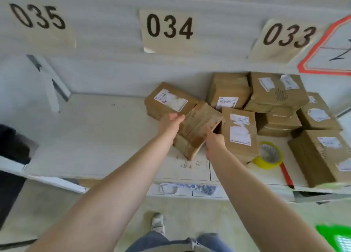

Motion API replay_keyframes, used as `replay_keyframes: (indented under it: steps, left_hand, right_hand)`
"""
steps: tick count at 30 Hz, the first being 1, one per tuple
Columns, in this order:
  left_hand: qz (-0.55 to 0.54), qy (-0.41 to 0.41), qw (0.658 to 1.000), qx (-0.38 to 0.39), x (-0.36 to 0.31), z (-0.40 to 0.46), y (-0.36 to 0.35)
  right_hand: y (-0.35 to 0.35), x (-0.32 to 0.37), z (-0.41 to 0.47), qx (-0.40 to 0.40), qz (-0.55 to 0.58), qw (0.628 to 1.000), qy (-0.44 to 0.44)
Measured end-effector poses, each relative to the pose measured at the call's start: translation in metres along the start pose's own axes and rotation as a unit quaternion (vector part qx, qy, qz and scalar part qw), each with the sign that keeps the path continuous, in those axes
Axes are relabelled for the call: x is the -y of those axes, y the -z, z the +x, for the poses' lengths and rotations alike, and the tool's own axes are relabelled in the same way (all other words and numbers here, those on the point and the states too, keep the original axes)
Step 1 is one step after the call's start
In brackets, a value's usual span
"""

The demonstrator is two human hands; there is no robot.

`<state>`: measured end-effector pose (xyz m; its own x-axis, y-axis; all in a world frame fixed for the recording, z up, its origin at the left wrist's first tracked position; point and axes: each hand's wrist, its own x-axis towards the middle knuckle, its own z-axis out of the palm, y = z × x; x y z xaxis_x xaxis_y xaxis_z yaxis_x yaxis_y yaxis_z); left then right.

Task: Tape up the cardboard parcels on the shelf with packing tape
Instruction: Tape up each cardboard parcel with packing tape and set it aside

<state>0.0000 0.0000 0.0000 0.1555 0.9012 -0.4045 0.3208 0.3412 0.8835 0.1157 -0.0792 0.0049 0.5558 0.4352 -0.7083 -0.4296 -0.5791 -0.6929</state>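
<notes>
Pale wall [114, 65] with numbered signs [169, 28], beige tiled floor [190, 213] below.

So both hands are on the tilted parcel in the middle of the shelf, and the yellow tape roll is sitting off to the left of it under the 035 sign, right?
Not quite. In the head view the left hand and right hand do hold the tilted parcel, but the yellow tape roll lies to its right, on the shelf among the other parcels, below the 033 sign, not under 035.
</notes>
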Motion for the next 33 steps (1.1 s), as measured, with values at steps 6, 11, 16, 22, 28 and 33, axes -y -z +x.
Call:
replay_keyframes:
  steps: [6,11,16,22,28,33]
  left_hand:
    - [0.089,0.033,0.994,0.056,0.005,0.012,-0.015]
    - [0.204,0.043,0.976,0.07,0.016,0.011,-0.014]
    - [0.176,0.061,0.981,0.062,0.034,-0.002,-0.001]
    - [0.042,0.095,0.994,0.044,0.051,-0.026,0.029]
    - [-0.129,0.166,0.973,0.095,0.07,-0.042,0.051]
    - [-0.172,0.149,0.965,0.133,0.073,-0.047,0.066]
  right_hand:
    - [-0.001,-0.007,0.004,-0.003,-0.004,1.0,0.014]
    - [0.003,-0.026,-0.001,-0.004,-0.004,0.999,0.037]
    - [0.011,-0.044,-0.023,0.016,-0.041,0.996,0.073]
    - [0.024,-0.05,-0.014,-0.021,-0.149,0.975,0.165]
    - [0.024,-0.048,-0.023,0.081,-0.076,0.989,0.093]
    - [0.017,-0.044,-0.028,0.187,0.04,0.982,-0.002]
